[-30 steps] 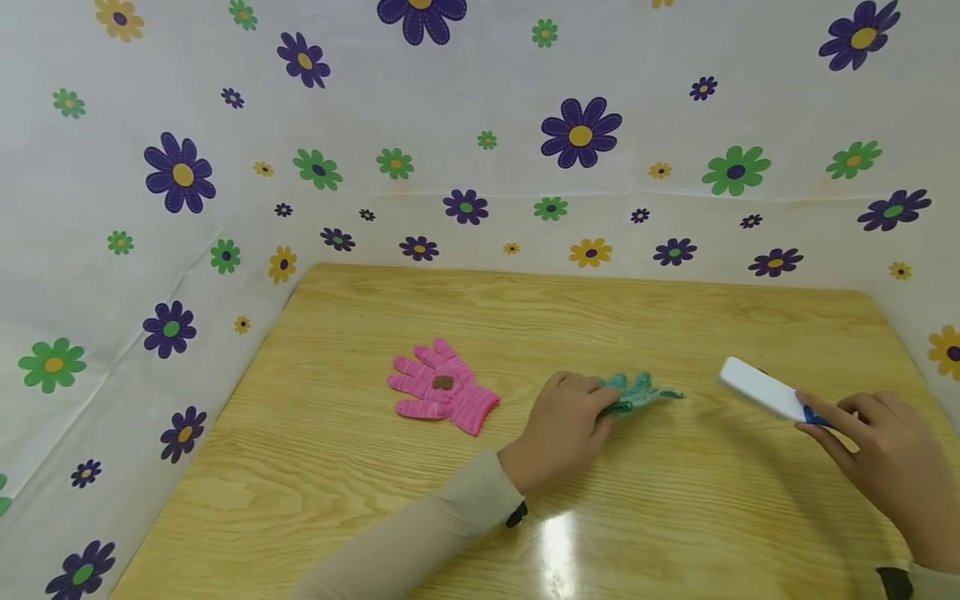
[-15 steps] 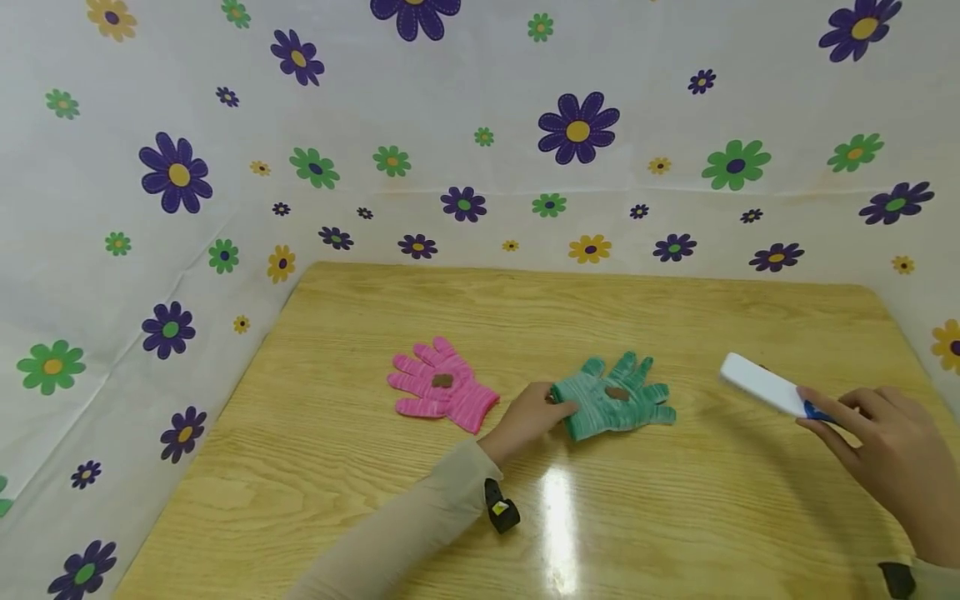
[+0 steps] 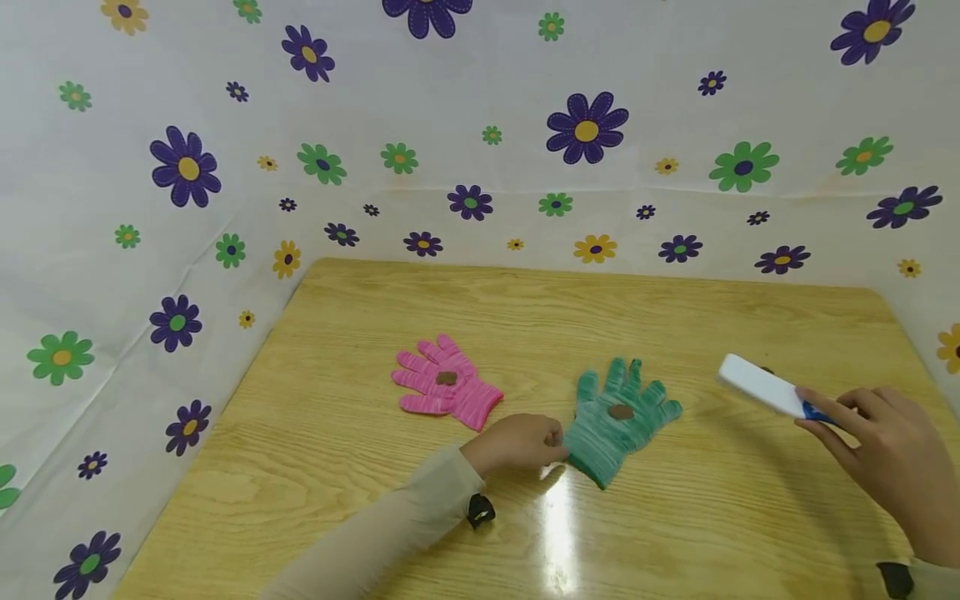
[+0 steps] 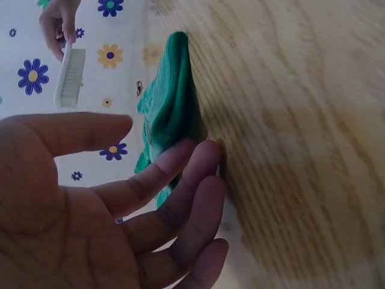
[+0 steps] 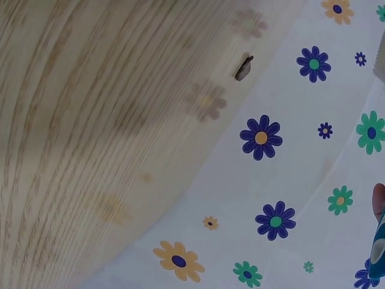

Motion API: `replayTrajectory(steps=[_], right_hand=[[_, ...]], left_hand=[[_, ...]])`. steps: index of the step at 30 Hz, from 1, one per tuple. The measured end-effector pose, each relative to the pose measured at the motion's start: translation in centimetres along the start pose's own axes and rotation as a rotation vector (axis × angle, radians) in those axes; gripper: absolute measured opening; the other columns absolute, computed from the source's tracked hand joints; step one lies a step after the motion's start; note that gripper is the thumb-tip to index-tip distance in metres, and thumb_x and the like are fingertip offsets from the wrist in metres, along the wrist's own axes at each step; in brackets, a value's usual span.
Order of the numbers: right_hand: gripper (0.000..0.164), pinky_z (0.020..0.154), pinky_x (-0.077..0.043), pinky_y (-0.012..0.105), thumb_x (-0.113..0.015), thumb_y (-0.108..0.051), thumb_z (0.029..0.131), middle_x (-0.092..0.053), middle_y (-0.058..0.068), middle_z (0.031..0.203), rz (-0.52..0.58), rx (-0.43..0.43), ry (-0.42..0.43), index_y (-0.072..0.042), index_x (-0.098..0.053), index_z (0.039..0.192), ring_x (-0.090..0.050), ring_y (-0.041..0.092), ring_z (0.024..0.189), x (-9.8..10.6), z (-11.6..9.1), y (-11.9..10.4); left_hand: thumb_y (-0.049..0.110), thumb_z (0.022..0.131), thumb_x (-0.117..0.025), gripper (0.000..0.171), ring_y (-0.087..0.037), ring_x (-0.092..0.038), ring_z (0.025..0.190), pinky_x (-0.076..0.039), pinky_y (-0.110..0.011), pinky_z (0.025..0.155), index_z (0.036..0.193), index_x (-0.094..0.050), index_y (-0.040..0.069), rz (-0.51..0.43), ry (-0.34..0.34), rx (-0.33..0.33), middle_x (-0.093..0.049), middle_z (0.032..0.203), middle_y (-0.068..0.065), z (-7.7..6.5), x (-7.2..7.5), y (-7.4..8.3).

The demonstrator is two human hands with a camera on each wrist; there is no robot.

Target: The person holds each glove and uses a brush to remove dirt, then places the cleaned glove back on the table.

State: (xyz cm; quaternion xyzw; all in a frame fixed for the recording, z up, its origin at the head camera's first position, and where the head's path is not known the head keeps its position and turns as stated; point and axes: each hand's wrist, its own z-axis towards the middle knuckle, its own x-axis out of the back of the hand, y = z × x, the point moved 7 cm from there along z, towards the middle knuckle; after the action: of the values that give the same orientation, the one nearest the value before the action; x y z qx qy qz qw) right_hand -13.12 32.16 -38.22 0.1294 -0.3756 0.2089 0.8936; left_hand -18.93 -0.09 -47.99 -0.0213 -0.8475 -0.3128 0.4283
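Nearest, low and left of the green glove (image 3: pixel 618 437): left sleeve (image 3: pixel 375 529), cut off by the lower edge. Well right of the green glove: right hand (image 3: pixel 888 458), raised above the desk (image 3: pixel 315 392), pinching the blue handle (image 3: pixel 816 413) of a white brush (image 3: pixel 759 386). Brush head angled toward the glove, bristles (image 4: pixel 73 78) downward; gripped at the end, presumably to leave the bristles free. At the green glove's cuff: left hand (image 3: pixel 516 443), fingers loosely bent, thumb apart, nothing in grasp; position consistent with straightening the cuff. Green glove itself flat on the desk, fingers spread away from the person, brown patch (image 3: pixel 620 412) uppermost, likely so laid for exposure. Left of it and slightly farther: pink glove (image 3: pixel 459 398), flat, cuff toward the green one, with a similar brown patch (image 3: pixel 446 378).

Unclear, near to far: left fingertips touching the cuff or just beside it, cannot tell. Right fingers largely outside the right wrist view. Nature of both patches, stain or attached piece, undetermined. Beyond and right of the green glove: small dark object (image 5: pixel 243 68), mostly behind the brush in the head view, unidentified. Farthest: flowered backdrop (image 3: pixel 517 171), upper part out of frame.
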Motion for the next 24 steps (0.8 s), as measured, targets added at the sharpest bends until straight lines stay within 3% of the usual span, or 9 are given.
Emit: replayTrajectory(steps=[3, 7, 12, 15, 17, 24], right_hand=[[0.075, 0.054, -0.038, 0.042, -0.027, -0.06, 0.095, -0.058, 0.015, 0.063, -0.01, -0.002, -0.022, -0.003, -0.074, 0.092, -0.049, 0.028, 0.056, 0.0, 0.0, -0.2], [0.075, 0.056, -0.038, 0.042, -0.025, -0.06, 0.095, -0.058, 0.014, 0.064, -0.018, -0.007, -0.044, -0.003, -0.073, 0.093, -0.05, 0.029, 0.057, 0.1, 0.0, -0.3], [0.076, 0.056, -0.038, 0.042, -0.024, -0.06, 0.095, -0.058, 0.014, 0.064, -0.025, -0.01, -0.05, -0.003, -0.073, 0.094, -0.049, 0.028, 0.056, 0.3, 0.1, -0.3], [0.073, 0.055, -0.038, 0.041, -0.025, -0.06, 0.095, -0.058, 0.014, 0.065, -0.013, -0.004, -0.043, -0.005, -0.073, 0.096, -0.049, 0.027, 0.057, 0.3, 0.2, -0.6], [0.071, 0.055, -0.037, 0.04, -0.026, -0.06, 0.095, -0.058, 0.012, 0.065, -0.001, 0.0, -0.037, -0.007, -0.074, 0.097, -0.049, 0.026, 0.057, 0.2, 0.3, -0.9], [0.065, 0.053, -0.036, 0.036, -0.031, -0.059, 0.094, -0.057, 0.008, 0.064, 0.062, 0.007, 0.02, -0.01, -0.073, 0.097, -0.049, 0.024, 0.057, 0.1, 0.4, -1.9]], left_hand=[[0.026, 0.088, -0.059, 0.008, -0.004, -0.046, 0.061, -0.038, -0.02, 0.055, 0.088, -0.06, 0.018, 0.152, 0.024, -0.056, -0.056, 0.07, 0.01, -0.2, -0.3, 0.9], [0.027, 0.086, -0.06, 0.014, -0.01, -0.055, 0.074, -0.042, -0.024, 0.065, 0.098, -0.059, 0.019, 0.491, 0.127, -0.15, -0.062, 0.084, 0.006, -0.3, -0.5, 2.3], [0.027, 0.085, -0.061, 0.033, -0.014, -0.056, 0.094, -0.046, -0.028, 0.08, 0.115, -0.052, 0.02, 0.789, 0.214, -0.412, -0.057, 0.106, 0.001, -0.2, -0.7, 4.7], [0.025, 0.089, -0.058, 0.029, -0.011, -0.054, 0.095, -0.045, -0.026, 0.079, 0.116, -0.05, 0.022, 0.855, 0.215, -0.57, -0.055, 0.108, 0.004, 0.0, -1.2, 5.6], [0.024, 0.092, -0.055, 0.026, -0.01, -0.054, 0.096, -0.045, -0.026, 0.078, 0.117, -0.05, 0.022, 0.883, 0.206, -0.62, -0.055, 0.107, 0.005, 0.2, -1.6, 5.8], [0.025, 0.094, -0.052, 0.021, -0.009, -0.055, 0.091, -0.043, -0.025, 0.076, 0.114, -0.05, 0.02, 0.847, 0.134, -0.612, -0.057, 0.102, 0.007, 0.8, -2.3, 6.2]])
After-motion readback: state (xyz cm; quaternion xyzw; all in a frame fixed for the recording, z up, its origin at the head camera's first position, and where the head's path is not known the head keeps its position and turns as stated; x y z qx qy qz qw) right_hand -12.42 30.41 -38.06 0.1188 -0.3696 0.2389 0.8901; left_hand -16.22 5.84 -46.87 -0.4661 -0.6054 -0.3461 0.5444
